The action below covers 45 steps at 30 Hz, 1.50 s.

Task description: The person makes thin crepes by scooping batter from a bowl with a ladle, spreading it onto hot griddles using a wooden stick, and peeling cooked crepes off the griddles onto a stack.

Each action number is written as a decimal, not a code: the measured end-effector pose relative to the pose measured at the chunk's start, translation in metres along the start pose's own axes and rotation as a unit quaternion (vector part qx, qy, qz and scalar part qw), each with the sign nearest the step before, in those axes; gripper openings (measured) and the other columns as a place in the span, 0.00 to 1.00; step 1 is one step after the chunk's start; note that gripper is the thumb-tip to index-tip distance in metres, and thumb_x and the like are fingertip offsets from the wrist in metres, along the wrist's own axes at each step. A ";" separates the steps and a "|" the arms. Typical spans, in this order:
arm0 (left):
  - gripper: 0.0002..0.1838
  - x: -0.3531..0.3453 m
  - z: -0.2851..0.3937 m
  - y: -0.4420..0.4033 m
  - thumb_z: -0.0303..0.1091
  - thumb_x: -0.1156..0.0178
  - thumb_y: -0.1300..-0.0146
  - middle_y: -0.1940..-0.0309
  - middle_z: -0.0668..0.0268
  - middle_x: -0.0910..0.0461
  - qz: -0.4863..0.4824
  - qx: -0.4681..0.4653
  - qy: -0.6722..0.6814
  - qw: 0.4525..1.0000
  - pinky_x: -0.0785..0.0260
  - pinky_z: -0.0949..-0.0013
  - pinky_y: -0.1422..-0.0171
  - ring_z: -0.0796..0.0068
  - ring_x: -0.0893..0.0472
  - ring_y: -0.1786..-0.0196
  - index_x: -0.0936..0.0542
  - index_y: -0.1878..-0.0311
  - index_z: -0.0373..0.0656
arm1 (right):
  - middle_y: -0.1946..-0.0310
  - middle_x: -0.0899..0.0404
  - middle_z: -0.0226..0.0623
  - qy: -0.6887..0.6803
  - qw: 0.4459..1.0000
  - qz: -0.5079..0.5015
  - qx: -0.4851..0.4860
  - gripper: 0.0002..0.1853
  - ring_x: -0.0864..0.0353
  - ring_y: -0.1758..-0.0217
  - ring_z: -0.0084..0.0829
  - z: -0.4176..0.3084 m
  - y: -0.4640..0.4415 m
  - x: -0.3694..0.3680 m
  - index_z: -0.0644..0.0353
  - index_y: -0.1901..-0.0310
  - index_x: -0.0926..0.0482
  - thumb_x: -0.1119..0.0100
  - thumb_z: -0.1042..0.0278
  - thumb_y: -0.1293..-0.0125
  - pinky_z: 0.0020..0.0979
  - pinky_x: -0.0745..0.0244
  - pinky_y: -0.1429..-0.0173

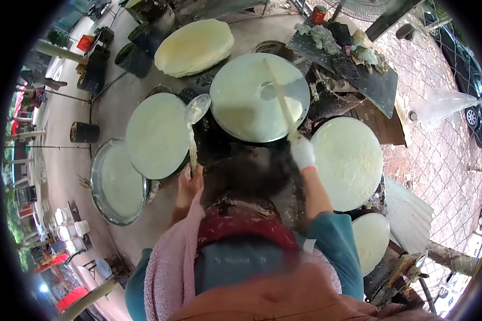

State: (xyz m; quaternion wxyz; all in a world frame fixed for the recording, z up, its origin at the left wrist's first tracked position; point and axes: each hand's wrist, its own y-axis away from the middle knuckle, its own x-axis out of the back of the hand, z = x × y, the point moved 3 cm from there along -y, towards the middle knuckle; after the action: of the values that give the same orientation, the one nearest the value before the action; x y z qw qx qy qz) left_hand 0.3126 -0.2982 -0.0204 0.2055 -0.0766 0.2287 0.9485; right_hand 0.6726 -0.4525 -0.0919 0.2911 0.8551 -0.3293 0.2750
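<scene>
My left hand (191, 182) is wrapped round the handle of a metal ladle (197, 109), whose bowl is raised between two griddles. My right hand (303, 153), in a white glove, grips a long thin wooden stick (278, 92). The stick reaches across the middle round griddle (241, 115), which is coated with pale batter; a greyer, shinier patch shows at its right. To the left, another round griddle (158, 136) bears a pale sheet and overlaps the rim of a basin of batter (95, 190). Right of my gloved hand lies a third pale-coated griddle (346, 163).
A stack of pale round flatbreads (194, 47) stands at the back. A smaller pale round (370, 243) is at lower right. Dark boards (377, 85) with scraps and a wire fence (434, 69) border the right. Dark buckets (84, 132) stand left.
</scene>
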 end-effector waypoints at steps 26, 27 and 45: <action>0.06 -0.054 0.037 -0.009 0.33 0.43 0.33 0.87 0.70 0.36 0.000 0.003 -0.185 0.983 0.48 0.76 0.86 0.80 0.37 0.88 0.28 0.62 0.42 | 0.74 0.21 0.29 -0.368 0.917 0.151 0.033 0.20 0.22 0.74 0.28 0.031 -0.004 -0.024 0.49 0.43 0.24 0.42 0.52 0.35 0.29 0.25 0.68; 0.07 -0.056 0.033 -0.014 0.33 0.44 0.33 0.87 0.68 0.36 -0.007 0.002 -0.209 0.978 0.47 0.74 0.87 0.78 0.38 0.90 0.29 0.65 0.41 | 0.78 0.24 0.26 -0.424 0.898 0.098 -0.074 0.18 0.26 0.79 0.22 0.048 0.015 -0.028 0.48 0.46 0.23 0.42 0.51 0.34 0.26 0.28 0.74; 0.12 -0.142 0.057 -0.125 0.36 0.52 0.29 0.87 0.71 0.37 -0.142 -0.078 -0.315 0.935 0.46 0.72 0.84 0.79 0.38 0.90 0.32 0.70 0.41 | 0.79 0.33 0.15 -0.434 0.891 -0.062 -0.121 0.14 0.41 0.81 0.12 0.032 0.024 0.030 0.51 0.48 0.20 0.43 0.59 0.31 0.18 0.46 0.78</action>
State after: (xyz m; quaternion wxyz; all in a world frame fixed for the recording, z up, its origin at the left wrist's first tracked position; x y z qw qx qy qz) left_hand 0.4906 -0.2206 0.0140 0.3927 0.1790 0.0642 0.8998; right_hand 0.6826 -0.5009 -0.0859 0.2371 0.8661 -0.3998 -0.1838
